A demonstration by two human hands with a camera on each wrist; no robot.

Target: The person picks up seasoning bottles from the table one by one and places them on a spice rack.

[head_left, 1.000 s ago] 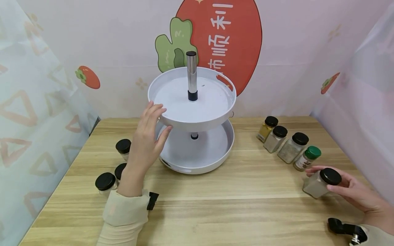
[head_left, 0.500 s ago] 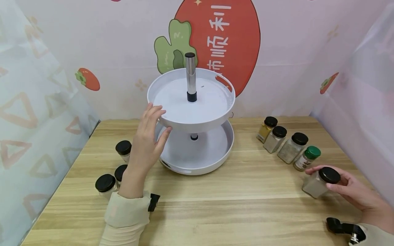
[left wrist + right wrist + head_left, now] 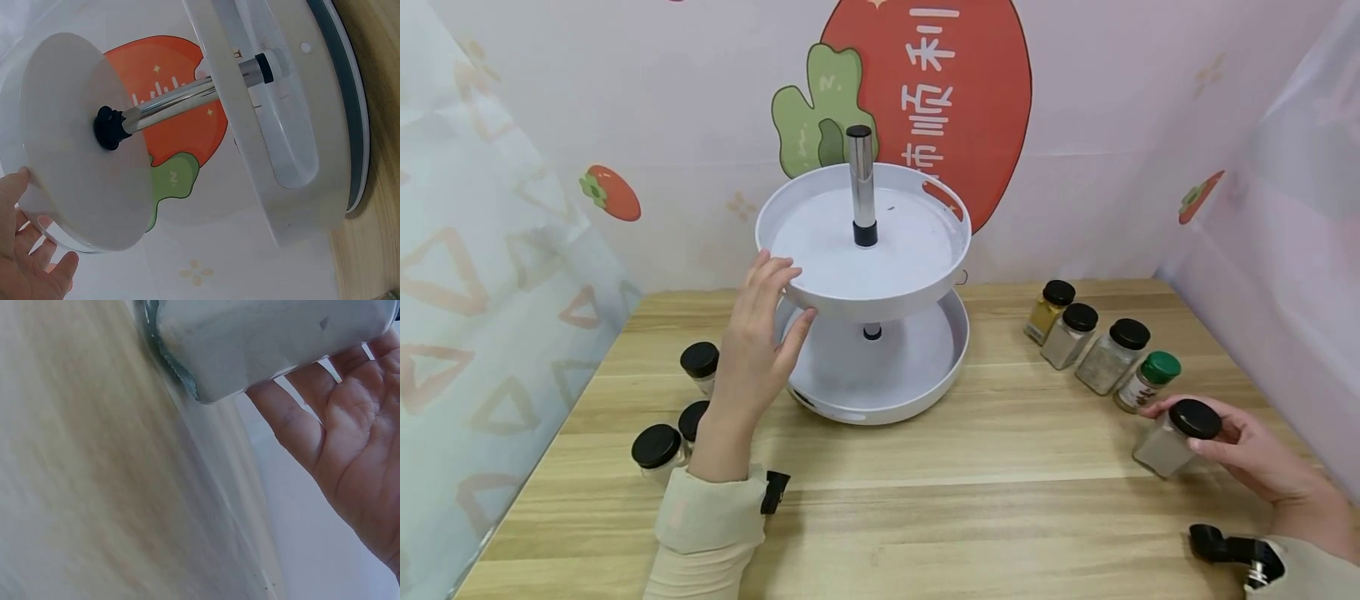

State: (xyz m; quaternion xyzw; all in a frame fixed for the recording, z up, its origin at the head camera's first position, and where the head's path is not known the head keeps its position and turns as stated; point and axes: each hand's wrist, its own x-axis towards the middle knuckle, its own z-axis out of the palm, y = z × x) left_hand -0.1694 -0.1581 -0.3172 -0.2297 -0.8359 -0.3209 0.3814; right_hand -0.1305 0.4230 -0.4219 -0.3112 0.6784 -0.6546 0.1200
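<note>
A white two-tier round tray (image 3: 880, 310) with a chrome centre post (image 3: 862, 179) stands at the back middle. My left hand (image 3: 758, 333) is at the left of its upper tier, fingers over the rim and thumb against the outer wall. The left wrist view shows the upper tier's underside (image 3: 75, 181) with that hand at its edge. On the right, my right hand (image 3: 1262, 450) holds a square clear spice jar (image 3: 1162, 448) with a black lid, thumb at the near side. Pale contents fill the jar in the right wrist view; whether its base touches the table I cannot tell.
Behind the held jar stand a green-lidded jar (image 3: 1138, 390) and several black-lidded ones, including a clear jar (image 3: 1103, 364) and a yellow one (image 3: 1045, 319). More black-lidded jars (image 3: 657, 447) stand left of my left forearm. Printed sheets (image 3: 512, 275) enclose the wooden table (image 3: 925, 517).
My right hand and the jar in it have shifted slightly left and away from me. The left hand stays at the upper rim, and the head view has tilted a little.
</note>
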